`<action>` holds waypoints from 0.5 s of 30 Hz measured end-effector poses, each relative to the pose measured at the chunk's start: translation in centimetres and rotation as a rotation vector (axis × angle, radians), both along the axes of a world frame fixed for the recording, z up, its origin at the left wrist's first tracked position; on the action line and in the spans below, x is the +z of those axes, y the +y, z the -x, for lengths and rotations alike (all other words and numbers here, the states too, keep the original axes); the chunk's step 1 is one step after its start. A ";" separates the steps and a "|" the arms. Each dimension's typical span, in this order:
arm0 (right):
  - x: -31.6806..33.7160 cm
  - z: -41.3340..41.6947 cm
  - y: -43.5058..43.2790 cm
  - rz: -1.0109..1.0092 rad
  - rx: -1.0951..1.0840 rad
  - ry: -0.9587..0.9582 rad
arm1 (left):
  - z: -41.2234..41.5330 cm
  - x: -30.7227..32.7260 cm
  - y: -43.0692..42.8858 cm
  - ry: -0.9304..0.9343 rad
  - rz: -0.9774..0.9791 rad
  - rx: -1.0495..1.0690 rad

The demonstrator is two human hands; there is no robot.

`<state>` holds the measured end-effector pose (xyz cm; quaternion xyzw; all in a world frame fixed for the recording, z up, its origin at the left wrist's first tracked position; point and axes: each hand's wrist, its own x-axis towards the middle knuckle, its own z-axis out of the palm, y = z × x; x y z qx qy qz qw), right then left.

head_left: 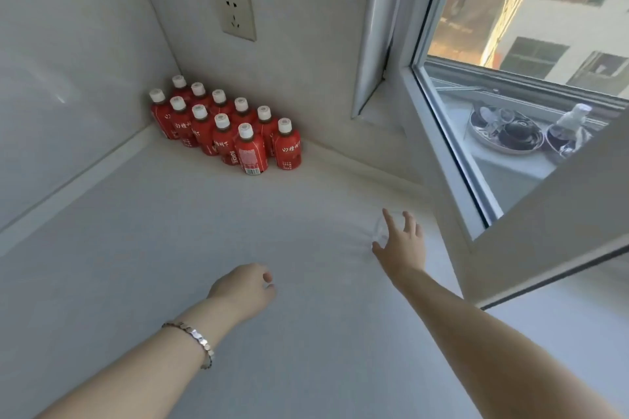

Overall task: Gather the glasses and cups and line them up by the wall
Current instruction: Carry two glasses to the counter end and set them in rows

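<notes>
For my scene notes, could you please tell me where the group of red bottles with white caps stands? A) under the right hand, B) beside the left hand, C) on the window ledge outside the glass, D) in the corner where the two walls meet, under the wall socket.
D: the red bottles stand clustered on the counter in the wall corner, below the wall socket.

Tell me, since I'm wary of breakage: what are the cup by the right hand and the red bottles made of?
Cup: seemingly clear glass or plastic; nearly see-through. Bottles: likely plastic; glossy red labels, white screw caps.
</notes>
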<state>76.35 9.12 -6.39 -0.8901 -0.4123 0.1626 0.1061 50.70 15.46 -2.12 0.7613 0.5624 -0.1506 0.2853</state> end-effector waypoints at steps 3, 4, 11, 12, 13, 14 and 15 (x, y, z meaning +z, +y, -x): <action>-0.1 0.2 -0.5 -0.071 -0.008 0.012 | 0.0 -0.5 -0.1 0.008 0.026 0.016; 0.0 0.4 -0.6 -0.070 0.001 0.024 | 0.1 -0.6 -0.4 0.008 0.038 0.024; 1.6 5.5 -1.8 0.014 0.319 0.115 | 3.6 -0.3 -2.9 0.051 0.074 0.069; 1.9 6.9 -1.7 0.025 0.396 0.114 | 4.6 -0.1 -3.4 0.055 0.077 0.092; 2.3 8.5 -1.4 0.032 0.469 0.113 | 5.7 0.1 -3.9 0.058 0.078 0.116; 2.7 10.2 -1.1 0.035 0.538 0.113 | 7.0 0.3 -4.5 0.060 0.076 0.144; 3.2 12.1 -0.9 0.036 0.607 0.112 | 8.4 0.6 -5.2 0.061 0.070 0.178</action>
